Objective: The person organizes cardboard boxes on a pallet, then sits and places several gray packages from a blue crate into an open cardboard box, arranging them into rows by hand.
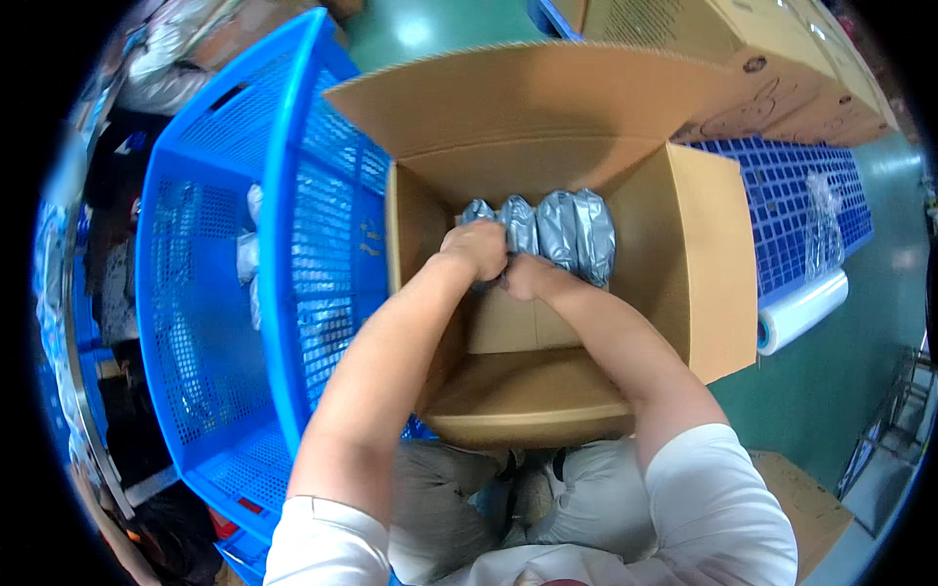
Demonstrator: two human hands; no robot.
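An open cardboard box (718, 259) stands in front of me with its far and right flaps folded outward. Inside, several silver-grey plastic packets (596, 239) stand side by side in a row against the far part of the box. My left hand (477, 248) is closed over the leftmost packets, its fingers curled down and partly hidden. Just to its right, my right hand (529, 276) is closed at the near end of the second packet (521, 223), with its fingertips out of sight. Bare cardboard (508, 324) shows on the near side of the packets.
To the left stands a tall blue plastic crate (283, 244) with a few pale packets (249, 256) beyond its near wall. On the right are a blue grid pallet (796, 210) and a roll of clear film (806, 311). Large cartons (782, 73) stand at the far right.
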